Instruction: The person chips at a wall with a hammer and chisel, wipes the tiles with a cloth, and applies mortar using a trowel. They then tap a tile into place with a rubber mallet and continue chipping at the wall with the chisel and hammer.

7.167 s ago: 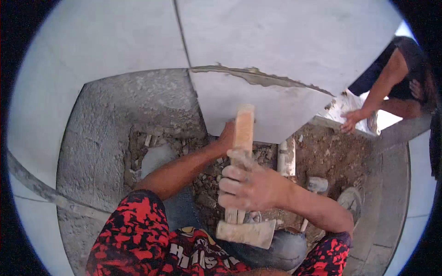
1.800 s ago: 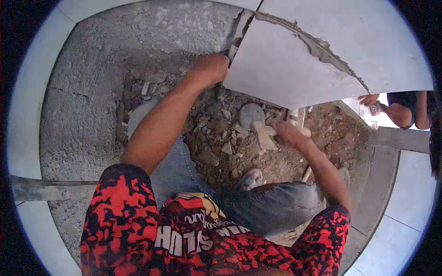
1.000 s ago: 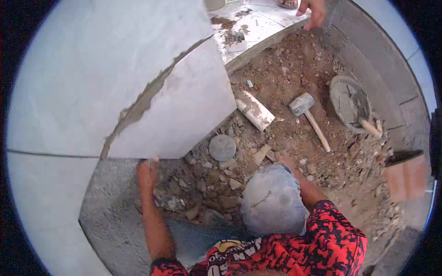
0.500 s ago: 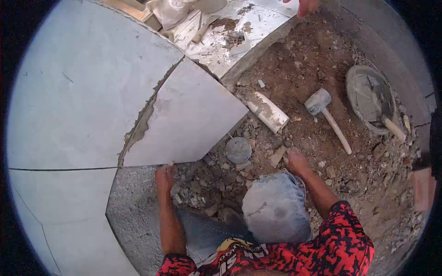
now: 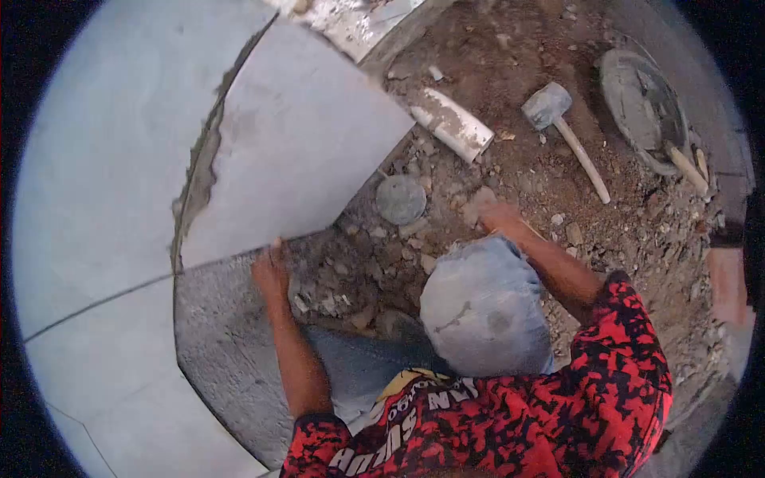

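My left hand [image 5: 272,271] is at the lower edge of a pale, angular tile [image 5: 299,143], one fingertip touching the edge; whether it grips is unclear. A ragged mortar-filled gap runs along the tile's left side. My right hand [image 5: 497,213] reaches over the rubble just beyond my knee, its fingers blurred around what may be a stone fragment. Between the hands lies a round grey disc [image 5: 401,199]. A mortar-stained white tube piece [image 5: 453,125] rests past it. Farther right is a mallet [image 5: 547,106] with a grey head and pale handle.
Large pale tiles [image 5: 103,183] cover the left side. Rough grey concrete [image 5: 231,350] lies below my left hand. A round basin [image 5: 644,107] of mortar, with a wooden handle [image 5: 687,170] at its rim, stands at the right on brown soil. A reddish block [image 5: 727,285] is at the far right.
The view has shifted, so the tile and tools appear higher. My right hand has moved forward and left relative to my knee. The other hand at the top edge is out of view.
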The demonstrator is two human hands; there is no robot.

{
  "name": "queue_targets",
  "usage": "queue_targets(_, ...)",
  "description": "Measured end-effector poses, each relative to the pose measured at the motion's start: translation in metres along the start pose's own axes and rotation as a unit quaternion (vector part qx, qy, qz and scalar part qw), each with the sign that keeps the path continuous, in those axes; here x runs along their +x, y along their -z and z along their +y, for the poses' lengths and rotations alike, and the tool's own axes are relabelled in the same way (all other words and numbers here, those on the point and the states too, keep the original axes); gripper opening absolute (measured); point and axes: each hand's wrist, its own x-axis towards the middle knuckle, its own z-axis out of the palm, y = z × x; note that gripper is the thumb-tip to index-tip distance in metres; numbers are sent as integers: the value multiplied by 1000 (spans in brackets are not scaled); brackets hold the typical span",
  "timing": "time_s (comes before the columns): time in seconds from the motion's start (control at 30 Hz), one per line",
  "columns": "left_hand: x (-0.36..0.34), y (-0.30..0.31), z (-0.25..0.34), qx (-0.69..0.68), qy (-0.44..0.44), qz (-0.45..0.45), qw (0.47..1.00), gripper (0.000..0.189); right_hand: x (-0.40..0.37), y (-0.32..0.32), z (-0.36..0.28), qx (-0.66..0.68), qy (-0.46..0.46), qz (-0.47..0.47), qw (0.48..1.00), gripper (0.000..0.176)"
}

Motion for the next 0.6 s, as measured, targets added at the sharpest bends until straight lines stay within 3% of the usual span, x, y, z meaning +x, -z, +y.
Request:
queue_targets(0.03, -2, 2, 1, -5, 44, -45, 998, 59, -9, -23, 7, -7, 12, -15, 1000, 31)
queue_targets(0.07, 1, 8, 6, -11, 93, -85, 992, 59, -9, -56, 17, 0, -63, 43, 997, 34)
queue_targets(0.1, 1, 10, 6, -2, 80, -79, 994, 58, -7, -72, 21, 5, -133, 104, 986, 38)
queue_targets(0.13, 0, 12, 7, 7, 71, -71, 995, 56, -12, -75, 24, 6, -143, 113, 983, 38)
queue_targets(0.2, 6, 25, 20, -29, 83, -123, 988, 52, -19, -74, 24, 9, -140, 91, 986, 38)
queue_targets(0.27, 2, 21, 25, -110, 32, -16, 993, 47, -32, -72, 20, 10, -136, 74, 988, 38)
queue_targets(0.3, 4, 19, 24, -116, 50, -3, 992, 47, -37, -72, 20, 12, -130, 67, 989, 38)
queue_targets(0.37, 6, 15, 20, -61, 4, -19, 998, 43, -36, -65, 20, 16, -112, 57, 992, 38)
queue_targets(0.6, 0, 61, 40, -86, 119, -42, 988, 42, -22, 0, 0, 89, 5, 48, 995, 39)
